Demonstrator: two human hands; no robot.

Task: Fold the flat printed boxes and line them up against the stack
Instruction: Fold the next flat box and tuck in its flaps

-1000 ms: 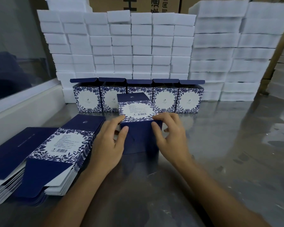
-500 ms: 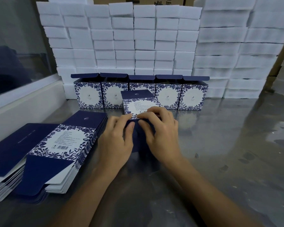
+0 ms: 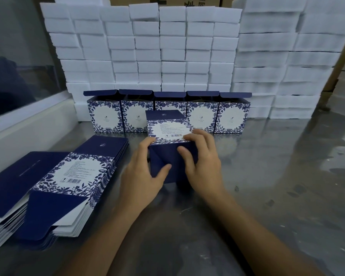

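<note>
Box (image 3: 168,129) lies on its side on the counter (image 3: 267,196), long axis running away toward the row (image 3: 232,116), dark bottom end facing the person. Left hand (image 3: 143,172) and right hand (image 3: 204,166) flank it, each grip curled on it, thumbs pressing flaps.

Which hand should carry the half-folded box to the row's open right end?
Right, probably. The right hand holds the blue floral cardboard box on the side nearer the bare steel table beyond the row's last folded box; the left hand is farther.
</note>
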